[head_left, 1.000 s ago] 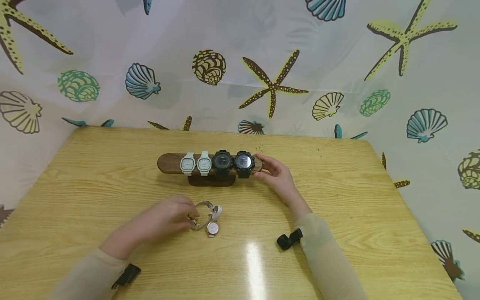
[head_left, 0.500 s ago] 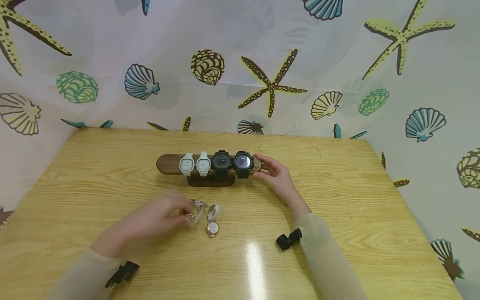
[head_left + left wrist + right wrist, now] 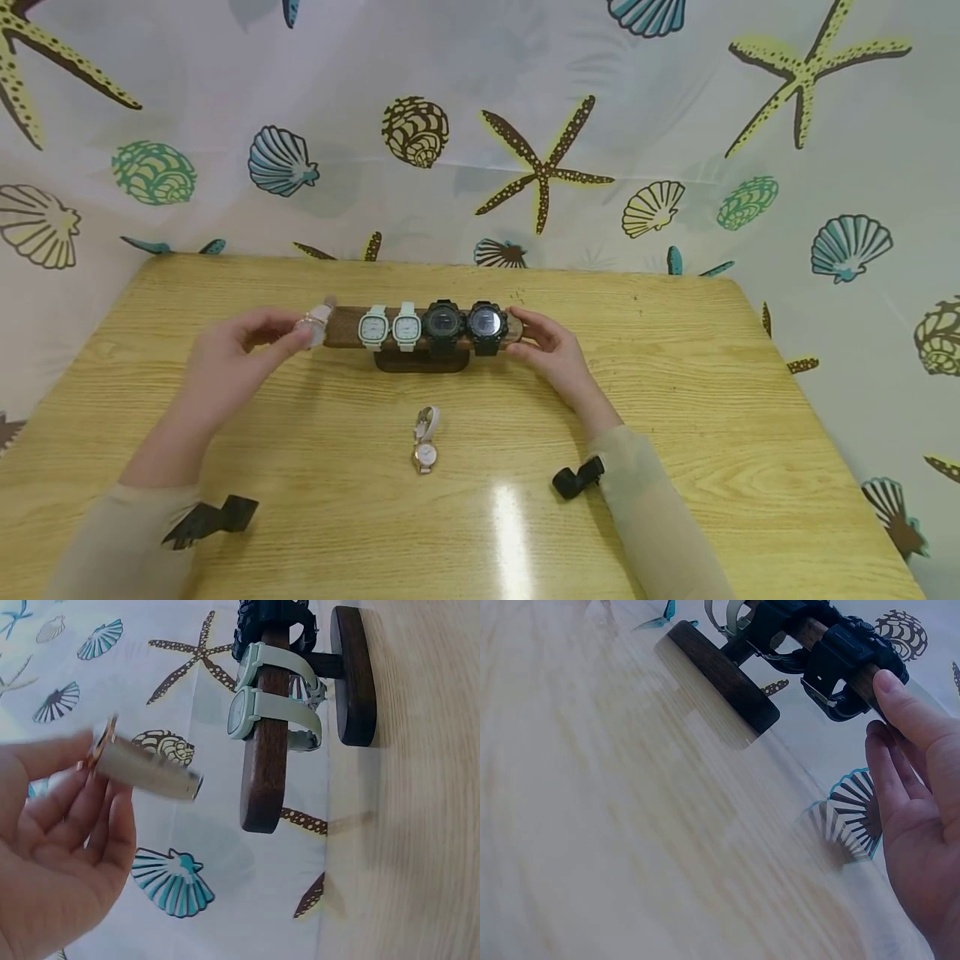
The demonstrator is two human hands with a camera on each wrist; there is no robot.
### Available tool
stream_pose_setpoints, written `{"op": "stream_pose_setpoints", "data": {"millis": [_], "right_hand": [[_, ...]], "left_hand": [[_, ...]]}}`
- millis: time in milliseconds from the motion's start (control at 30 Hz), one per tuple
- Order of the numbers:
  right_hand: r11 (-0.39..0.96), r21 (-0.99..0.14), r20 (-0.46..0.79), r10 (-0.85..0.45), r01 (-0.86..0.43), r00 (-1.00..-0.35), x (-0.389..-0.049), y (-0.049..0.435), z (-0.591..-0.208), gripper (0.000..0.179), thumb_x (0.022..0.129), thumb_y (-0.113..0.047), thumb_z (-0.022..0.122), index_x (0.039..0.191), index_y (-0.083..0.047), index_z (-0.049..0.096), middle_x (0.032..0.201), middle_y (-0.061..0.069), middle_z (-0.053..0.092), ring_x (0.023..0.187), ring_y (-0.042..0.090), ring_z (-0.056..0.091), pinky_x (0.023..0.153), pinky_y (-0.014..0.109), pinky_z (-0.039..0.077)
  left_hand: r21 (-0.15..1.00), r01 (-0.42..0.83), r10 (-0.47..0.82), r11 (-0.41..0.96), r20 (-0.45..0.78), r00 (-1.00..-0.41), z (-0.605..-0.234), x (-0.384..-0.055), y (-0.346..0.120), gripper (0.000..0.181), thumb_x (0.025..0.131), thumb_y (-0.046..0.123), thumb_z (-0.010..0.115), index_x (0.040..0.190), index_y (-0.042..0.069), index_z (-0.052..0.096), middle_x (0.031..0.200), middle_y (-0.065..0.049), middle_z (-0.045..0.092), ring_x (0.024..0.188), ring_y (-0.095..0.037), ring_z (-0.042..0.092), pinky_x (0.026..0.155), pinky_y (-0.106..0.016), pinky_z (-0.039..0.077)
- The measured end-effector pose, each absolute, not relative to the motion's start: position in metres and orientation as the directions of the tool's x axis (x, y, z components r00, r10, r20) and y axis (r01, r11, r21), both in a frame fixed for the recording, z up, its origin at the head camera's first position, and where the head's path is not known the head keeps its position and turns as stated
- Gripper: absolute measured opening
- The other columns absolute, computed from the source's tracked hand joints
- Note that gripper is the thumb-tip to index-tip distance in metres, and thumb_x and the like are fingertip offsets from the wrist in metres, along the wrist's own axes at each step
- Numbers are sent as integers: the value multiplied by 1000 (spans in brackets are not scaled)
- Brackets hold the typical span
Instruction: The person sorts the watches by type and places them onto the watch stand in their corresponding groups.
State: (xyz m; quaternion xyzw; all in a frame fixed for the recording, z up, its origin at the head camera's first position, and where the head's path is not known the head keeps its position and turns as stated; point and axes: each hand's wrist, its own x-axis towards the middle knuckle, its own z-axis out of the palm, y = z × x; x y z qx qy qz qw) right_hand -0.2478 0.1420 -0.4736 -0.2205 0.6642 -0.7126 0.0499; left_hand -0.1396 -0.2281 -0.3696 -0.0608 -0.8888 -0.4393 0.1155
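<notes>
My left hand (image 3: 228, 358) pinches a wristwatch (image 3: 146, 766) with a pale strap and rose-gold case between thumb and fingers. In the head view, that watch overlaps the left end of a dark wooden watch stand (image 3: 345, 327); the left wrist view shows a gap between its strap and the bar's free end. On the bar sit two mint-green watches (image 3: 390, 328) and, to their right, two black digital watches (image 3: 463, 325). My right hand (image 3: 553, 358) grips the bar's right end with thumb and fingers, close beside the outer black watch.
Another wristwatch (image 3: 425, 454), white-strapped with a rose-gold case, lies on the wooden table (image 3: 675, 400) in front of the stand. A shell-and-starfish patterned cloth (image 3: 345, 83) hangs behind the table and along its sides.
My left hand has picked up one of the two loose watches and carried it up and left to the stand's left end. My right hand has stayed at the bar's right end.
</notes>
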Motion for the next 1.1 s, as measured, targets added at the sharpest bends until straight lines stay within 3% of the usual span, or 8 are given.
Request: {"op": "stream_pose_setpoints", "data": {"millis": [200,400,500,600,800,967,1100], "right_hand": [[-106,-972,233,-363,-208,-902,-249,142,-474,53,88,6,64,138,-2,49,139,11,49,118,21,52,93,32,51],[-105,-975,220,-368,-194,-904,-244,141,-466,53,87,9,63,138,1,48,139,13,49,117,21,53,93,32,51],[-107,-973,229,-371,-204,-900,-239,140,-457,52,87,9,62,137,2,49,140,14,48,117,21,53,93,32,51],[-108,-971,238,-371,-213,-898,-236,140,-453,51,88,10,62,137,2,49,140,14,48,117,21,53,94,32,51],[-111,-972,234,-373,-207,-898,-238,140,-454,51,88,9,62,137,1,49,140,14,48,118,22,53,93,32,51],[-119,-971,239,-377,-209,-895,-239,140,-456,52,88,10,62,137,2,49,140,15,48,117,22,53,93,33,51],[-122,-971,238,-377,-206,-895,-238,140,-455,52,87,10,62,137,2,49,140,14,48,117,21,53,93,33,51]], "left_hand": [[895,58,-185,443,154,-971,-378,-156,-238,47,93,37,62,120,-1,62,92,12,62,82,-6,59,66,-11,48],[982,18,-173,188,51,-984,-395,-171,-241,40,93,20,64,122,-7,56,91,9,63,76,-4,63,71,-14,54],[989,12,-140,148,33,-990,-400,-175,-240,43,93,15,64,125,-12,53,91,9,64,76,-3,64,73,-15,54],[977,-1,-124,213,26,-992,-404,-178,-238,49,93,18,63,129,-13,51,91,12,64,78,-2,65,76,-15,54],[939,-22,-136,342,27,-990,-409,-179,-237,51,92,29,65,130,-4,55,99,6,62,85,0,61,75,-11,51],[815,80,-73,575,148,-986,-411,-180,-242,46,89,31,69,125,3,63,101,-9,63,82,-4,57,66,-10,49],[717,168,11,677,218,-976,-411,-182,-246,45,87,25,72,126,7,63,97,-11,65,82,-12,60,65,-13,50]]}}
